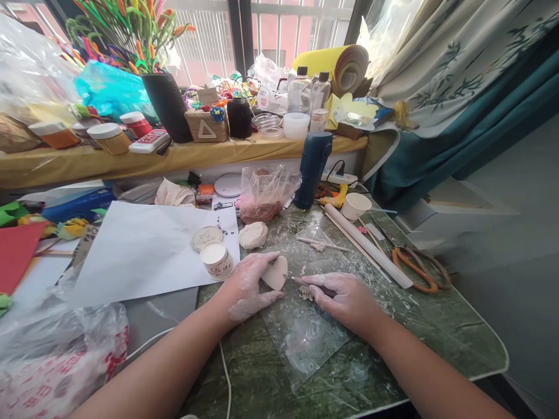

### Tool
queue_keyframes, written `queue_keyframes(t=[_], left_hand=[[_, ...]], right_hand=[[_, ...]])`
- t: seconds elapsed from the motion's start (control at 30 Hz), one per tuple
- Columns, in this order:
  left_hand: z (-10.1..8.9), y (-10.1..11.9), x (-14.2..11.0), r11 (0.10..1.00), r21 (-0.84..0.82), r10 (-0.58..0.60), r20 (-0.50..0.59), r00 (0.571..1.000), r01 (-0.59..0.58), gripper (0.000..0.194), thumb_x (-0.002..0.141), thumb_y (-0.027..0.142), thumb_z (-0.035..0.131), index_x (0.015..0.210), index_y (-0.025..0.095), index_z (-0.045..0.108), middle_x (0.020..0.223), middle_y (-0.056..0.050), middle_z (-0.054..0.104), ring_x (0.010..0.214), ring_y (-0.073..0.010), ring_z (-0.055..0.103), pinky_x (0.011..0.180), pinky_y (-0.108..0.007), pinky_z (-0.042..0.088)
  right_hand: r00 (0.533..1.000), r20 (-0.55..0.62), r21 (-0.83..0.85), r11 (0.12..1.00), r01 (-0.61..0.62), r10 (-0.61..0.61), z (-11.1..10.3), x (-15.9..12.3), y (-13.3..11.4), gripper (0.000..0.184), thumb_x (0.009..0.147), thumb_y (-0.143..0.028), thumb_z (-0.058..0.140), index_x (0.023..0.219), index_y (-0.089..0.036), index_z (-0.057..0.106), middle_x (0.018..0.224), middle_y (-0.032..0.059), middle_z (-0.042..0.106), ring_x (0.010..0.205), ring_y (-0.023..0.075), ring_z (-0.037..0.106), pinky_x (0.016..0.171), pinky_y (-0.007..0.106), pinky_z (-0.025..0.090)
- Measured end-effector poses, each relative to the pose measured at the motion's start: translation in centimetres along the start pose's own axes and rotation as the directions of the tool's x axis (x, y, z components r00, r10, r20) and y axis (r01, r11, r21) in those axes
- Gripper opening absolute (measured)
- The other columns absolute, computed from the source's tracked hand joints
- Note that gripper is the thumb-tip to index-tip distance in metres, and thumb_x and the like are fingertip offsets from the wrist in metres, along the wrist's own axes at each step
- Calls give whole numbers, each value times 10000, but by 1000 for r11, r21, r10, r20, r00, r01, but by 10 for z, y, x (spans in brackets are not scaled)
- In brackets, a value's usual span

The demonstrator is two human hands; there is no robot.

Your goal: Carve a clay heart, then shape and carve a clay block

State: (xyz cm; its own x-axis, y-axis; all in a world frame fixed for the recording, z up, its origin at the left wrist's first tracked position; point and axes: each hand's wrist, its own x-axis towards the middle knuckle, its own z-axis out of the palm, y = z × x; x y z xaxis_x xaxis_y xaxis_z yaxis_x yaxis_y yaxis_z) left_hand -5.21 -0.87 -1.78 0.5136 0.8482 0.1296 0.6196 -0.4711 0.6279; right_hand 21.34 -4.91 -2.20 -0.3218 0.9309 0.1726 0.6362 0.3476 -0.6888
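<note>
A flat, rounded slab of pale clay (276, 273) lies on a clear plastic sheet (301, 337). My left hand (248, 285), dusted white, curls round the slab's left side, fingers at its top edge and thumb below. In my right hand (345, 297) is a slim pen-shaped tool (321, 287) with a dark handle, its tip pointing at the slab's right edge. Small clay crumbs (305, 293) lie beneath the tip. Beyond my left hand sits a lump of pale clay (253, 235). A small white tub (216, 260) stands left of it, near a round lid (207, 238).
A dark blue bottle (312, 171) stands at the back, beside a plastic bag of reddish-brown clay (262, 203). To the right lie a white roller tube (371, 247), scissors (417, 270) and a paper cup (356, 206). White paper (144, 250) covers the left side.
</note>
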Motion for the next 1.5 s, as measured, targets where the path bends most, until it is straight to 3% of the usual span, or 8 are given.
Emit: queue_keyframes(t=[0.17, 0.37, 0.6, 0.8, 0.97, 1.17, 1.33, 1.5], left_hand=[[1, -1, 0, 1000, 3, 3, -3, 1000, -3, 770, 771, 321, 861, 1444, 253, 493, 1415, -117, 610, 1323, -323, 566, 1129, -509, 466], [1, -2, 1, 1000, 11, -3, 8, 1000, 3, 786, 764, 340, 870, 1446, 248, 489, 1400, -119, 615, 1305, -326, 574, 1113, -508, 478], [2, -3, 1, 1000, 9, 6, 4, 1000, -6, 778, 768, 346, 866, 1442, 233, 493, 1407, -128, 612, 1315, -330, 567, 1123, -516, 467], [2, -3, 1, 1000, 5, 8, 7, 1000, -8, 787, 766, 341, 871, 1444, 222, 489, 1404, -130, 610, 1308, -326, 569, 1119, -511, 469], [2, -3, 0, 1000, 3, 5, 5, 1000, -5, 783, 763, 331, 870, 1441, 234, 492, 1409, -125, 609, 1318, -327, 563, 1128, -513, 460], [2, -3, 1, 1000, 1, 10, 3, 1000, -10, 786, 769, 341, 866, 1450, 251, 485, 1402, -116, 616, 1303, -323, 577, 1107, -509, 480], [2, -3, 1, 1000, 3, 5, 5, 1000, -5, 778, 764, 343, 867, 1442, 248, 495, 1406, -121, 612, 1315, -330, 568, 1123, -516, 466], [2, -3, 1, 1000, 4, -5, 12, 1000, 4, 783, 766, 357, 865, 1444, 237, 493, 1405, -123, 613, 1307, -328, 573, 1116, -509, 474]], right_hand=[[996, 53, 4, 997, 74, -74, -1, -1, -2, 327, 892, -200, 598, 1100, -328, 815, 1001, -24, 835, 902, 198, 794, 856, 334, 627], [996, -43, 53, 995, -78, 81, -2, 3, -3, 315, 907, -241, 600, 1140, -305, 802, 1127, 4, 813, 1056, 227, 770, 945, 358, 604], [997, 74, 59, 998, -24, 19, -1, 1, -4, 300, 880, -223, 618, 1069, -327, 826, 1027, -23, 832, 949, 212, 787, 905, 341, 603], [994, 32, 22, 994, -103, 102, -1, 5, -4, 328, 945, -296, 566, 1193, -305, 781, 1183, 4, 797, 1114, 245, 744, 989, 397, 569], [992, 123, 35, 999, -39, 35, -2, 5, -4, 289, 901, -267, 610, 1093, -310, 821, 1057, 2, 828, 989, 234, 778, 921, 363, 592], [991, 41, 56, 990, -131, 129, -2, 7, -3, 341, 943, -290, 564, 1214, -278, 771, 1217, 23, 785, 1145, 252, 730, 1016, 407, 556], [985, 164, 66, 996, -59, 48, -5, 8, -2, 298, 895, -263, 624, 1118, -325, 812, 1084, -3, 823, 1020, 241, 771, 928, 373, 595], [987, 39, 102, 982, -161, 157, -4, 9, -3, 332, 947, -307, 569, 1201, -275, 780, 1214, 28, 786, 1150, 254, 732, 1003, 387, 573]])
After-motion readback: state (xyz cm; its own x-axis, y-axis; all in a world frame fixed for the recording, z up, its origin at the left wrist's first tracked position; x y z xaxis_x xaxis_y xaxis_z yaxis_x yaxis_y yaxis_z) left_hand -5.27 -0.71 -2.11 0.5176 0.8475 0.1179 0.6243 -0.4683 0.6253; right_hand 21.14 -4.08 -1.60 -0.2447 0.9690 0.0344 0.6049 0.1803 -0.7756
